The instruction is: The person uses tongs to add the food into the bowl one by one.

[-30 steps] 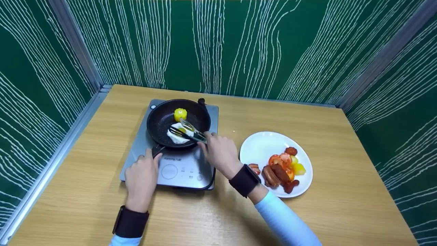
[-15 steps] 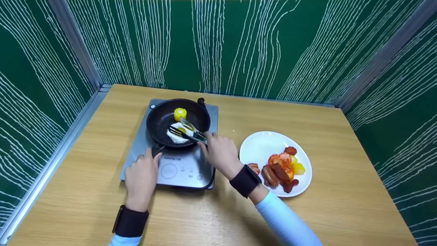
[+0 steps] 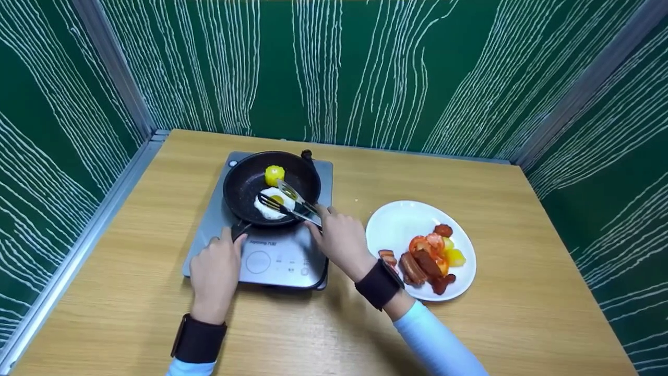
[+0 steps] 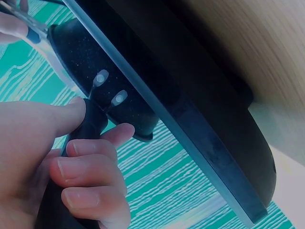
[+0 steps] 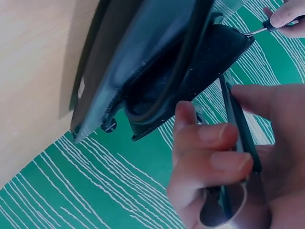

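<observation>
A black frying pan [image 3: 240,193] stands on an induction cooker [image 3: 214,230]. My left hand [image 3: 215,271] grips the pan's handle [image 4: 90,125], fingers curled round it in the left wrist view. Inside the pan lie a fried egg [image 3: 267,211] and, behind it, a piece of corn cob [image 3: 274,175]. My right hand [image 3: 342,239] holds a pair of tongs [image 3: 298,213], their two ends spread apart over the egg. One tip is near the corn. Whether the tips touch the egg cannot be told. In the right wrist view the fingers [image 5: 217,162] wrap the tongs' arms.
To the right of the cooker, a white plate [image 3: 389,224] bears meat pieces [image 3: 413,269], tomato slices [image 3: 425,243] and yellow chunks [image 3: 455,257]. A black cord [image 5: 188,52] runs along the cooker's right side. Green patterned walls [image 3: 376,68] enclose the wooden table [image 3: 501,235].
My right hand has shifted slightly to the right and toward me with the tongs. The left hand keeps its grip on the pan handle.
</observation>
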Available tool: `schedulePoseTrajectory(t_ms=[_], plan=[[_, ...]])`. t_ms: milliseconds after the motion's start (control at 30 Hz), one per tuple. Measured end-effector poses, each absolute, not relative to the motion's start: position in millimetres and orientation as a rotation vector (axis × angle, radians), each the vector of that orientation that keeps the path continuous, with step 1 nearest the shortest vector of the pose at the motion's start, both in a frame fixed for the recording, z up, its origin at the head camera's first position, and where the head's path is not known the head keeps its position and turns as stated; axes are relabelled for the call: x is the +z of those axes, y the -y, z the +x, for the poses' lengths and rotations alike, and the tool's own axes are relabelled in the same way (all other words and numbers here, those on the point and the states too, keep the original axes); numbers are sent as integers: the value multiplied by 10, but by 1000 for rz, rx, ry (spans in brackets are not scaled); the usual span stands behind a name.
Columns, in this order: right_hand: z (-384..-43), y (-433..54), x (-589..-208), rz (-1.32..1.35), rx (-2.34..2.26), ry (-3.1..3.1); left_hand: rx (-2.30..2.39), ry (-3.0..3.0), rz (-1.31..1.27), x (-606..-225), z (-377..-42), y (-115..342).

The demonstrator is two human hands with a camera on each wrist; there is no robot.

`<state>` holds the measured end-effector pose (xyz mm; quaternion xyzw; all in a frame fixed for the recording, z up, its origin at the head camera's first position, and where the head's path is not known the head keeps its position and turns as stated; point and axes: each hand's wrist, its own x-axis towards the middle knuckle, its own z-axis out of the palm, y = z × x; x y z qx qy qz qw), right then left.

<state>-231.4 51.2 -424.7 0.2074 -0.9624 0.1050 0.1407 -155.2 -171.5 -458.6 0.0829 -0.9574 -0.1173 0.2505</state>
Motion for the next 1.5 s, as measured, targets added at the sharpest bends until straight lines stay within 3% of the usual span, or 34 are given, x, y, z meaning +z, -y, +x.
schedulePoseTrajectory(t_ms=[733,1500], plan=[[-2012,-912,-4330,530,433,2691,-306,2598,233,-4591,-1557,1711],[-1432,-2012,-4511,199,582,2721,-334,2628,213,-4595,-1538,1727]])
